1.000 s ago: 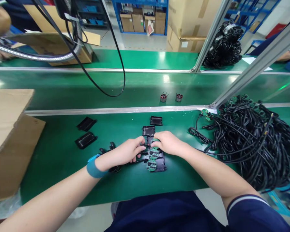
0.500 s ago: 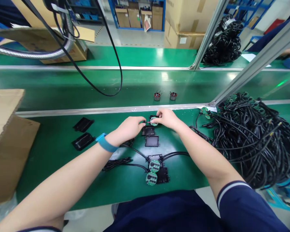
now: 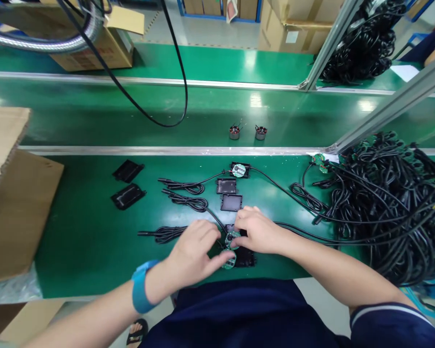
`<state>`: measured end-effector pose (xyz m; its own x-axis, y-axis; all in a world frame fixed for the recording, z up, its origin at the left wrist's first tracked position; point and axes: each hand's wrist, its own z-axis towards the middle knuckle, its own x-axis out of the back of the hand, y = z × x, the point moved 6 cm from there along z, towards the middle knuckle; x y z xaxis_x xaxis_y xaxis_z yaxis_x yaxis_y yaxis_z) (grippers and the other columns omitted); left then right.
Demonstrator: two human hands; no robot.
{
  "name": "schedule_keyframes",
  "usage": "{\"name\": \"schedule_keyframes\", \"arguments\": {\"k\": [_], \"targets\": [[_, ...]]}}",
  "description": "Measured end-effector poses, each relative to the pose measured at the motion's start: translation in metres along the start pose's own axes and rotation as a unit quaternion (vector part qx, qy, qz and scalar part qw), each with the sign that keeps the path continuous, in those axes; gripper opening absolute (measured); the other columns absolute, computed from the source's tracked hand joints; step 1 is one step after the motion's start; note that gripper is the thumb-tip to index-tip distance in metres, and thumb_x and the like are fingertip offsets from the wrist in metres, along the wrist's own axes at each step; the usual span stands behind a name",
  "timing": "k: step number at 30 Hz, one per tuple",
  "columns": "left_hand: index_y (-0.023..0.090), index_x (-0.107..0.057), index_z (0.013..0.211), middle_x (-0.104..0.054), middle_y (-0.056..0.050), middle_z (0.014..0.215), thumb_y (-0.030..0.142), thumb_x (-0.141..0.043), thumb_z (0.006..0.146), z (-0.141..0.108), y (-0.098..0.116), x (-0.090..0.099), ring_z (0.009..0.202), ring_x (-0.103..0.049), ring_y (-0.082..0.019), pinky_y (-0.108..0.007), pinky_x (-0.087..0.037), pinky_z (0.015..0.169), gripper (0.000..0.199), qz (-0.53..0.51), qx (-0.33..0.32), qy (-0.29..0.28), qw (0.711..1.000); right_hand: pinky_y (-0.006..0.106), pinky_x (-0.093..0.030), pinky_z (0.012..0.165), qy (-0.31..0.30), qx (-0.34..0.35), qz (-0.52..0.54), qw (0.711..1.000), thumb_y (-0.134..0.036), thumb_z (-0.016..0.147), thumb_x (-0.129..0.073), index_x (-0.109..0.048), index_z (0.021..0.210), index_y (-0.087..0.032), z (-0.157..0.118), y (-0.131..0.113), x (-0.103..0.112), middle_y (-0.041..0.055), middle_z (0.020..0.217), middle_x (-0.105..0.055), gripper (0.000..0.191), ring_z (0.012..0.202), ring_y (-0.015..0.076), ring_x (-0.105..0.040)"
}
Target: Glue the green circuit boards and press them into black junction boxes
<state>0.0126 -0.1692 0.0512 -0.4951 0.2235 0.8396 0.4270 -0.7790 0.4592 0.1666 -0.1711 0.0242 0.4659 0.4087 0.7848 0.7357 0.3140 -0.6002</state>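
My right hand (image 3: 259, 231) pinches the edge of a round green circuit board (image 3: 232, 239) near the bench's front edge. My left hand (image 3: 199, 246) is beside it, thumb and fingers apart, its thumb over a second round board (image 3: 229, 259). Under the boards lie black plastic housings (image 3: 245, 257), partly hidden. Farther back, a third round board (image 3: 239, 169) sits on a black housing with a cable to each side. Between are two black trays (image 3: 226, 186) (image 3: 231, 202). Bundled black cables (image 3: 188, 202) lie left of them.
A large heap of black cables (image 3: 402, 203) covers the right side. Two black covers (image 3: 128, 196) lie at the left, near a cardboard box (image 3: 18, 212). Two small motor parts (image 3: 234, 132) (image 3: 261, 133) stand behind the metal rail (image 3: 166, 151). A black cable (image 3: 183, 72) hangs above.
Both hands have left the rear board and come toward me to the front boards. The rear board now lies uncovered on its housing. The view has tilted down.
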Motion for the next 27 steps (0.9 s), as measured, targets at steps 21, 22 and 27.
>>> {"name": "schedule_keyframes", "arguments": {"k": [21, 22, 27], "targets": [[0.017, -0.057, 0.080, -0.056, -0.006, 0.083, 0.058, -0.062, 0.088, -0.018, 0.004, -0.036, 0.079, -0.050, -0.022, -0.035, -0.044, 0.072, 0.042, 0.038, -0.019, -0.017, 0.999, 0.024, -0.036, 0.067, 0.093, -0.075, 0.125, 0.985, -0.021, 0.080, -0.077, -0.067, 0.075, -0.017, 0.052, 0.037, 0.040, -0.0041, 0.072, -0.063, 0.012, 0.069, 0.0114, -0.053], [0.017, -0.059, 0.084, -0.058, -0.007, 0.086, 0.056, -0.060, 0.091, -0.010, -0.004, -0.028, 0.082, -0.052, -0.022, -0.036, -0.045, 0.075, 0.040, 0.048, -0.005, 0.006, 0.999, 0.025, -0.037, 0.069, 0.100, -0.064, 0.127, 0.985, -0.020, 0.080, -0.076, -0.068, 0.075, -0.017, 0.061, 0.042, 0.045, -0.0034, 0.073, -0.065, 0.010, 0.071, 0.0119, -0.055], [0.014, -0.060, 0.118, -0.063, -0.017, 0.116, 0.030, -0.054, 0.097, 0.040, -0.070, 0.002, 0.110, -0.055, -0.030, -0.044, -0.042, 0.092, 0.027, 0.166, 0.078, 0.083, 0.980, 0.029, -0.045, 0.079, 0.146, -0.014, 0.106, 0.983, -0.018, 0.080, -0.077, -0.075, 0.080, -0.016, 0.101, 0.057, 0.053, 0.0019, 0.080, -0.068, 0.003, 0.081, 0.0157, -0.060]]}}
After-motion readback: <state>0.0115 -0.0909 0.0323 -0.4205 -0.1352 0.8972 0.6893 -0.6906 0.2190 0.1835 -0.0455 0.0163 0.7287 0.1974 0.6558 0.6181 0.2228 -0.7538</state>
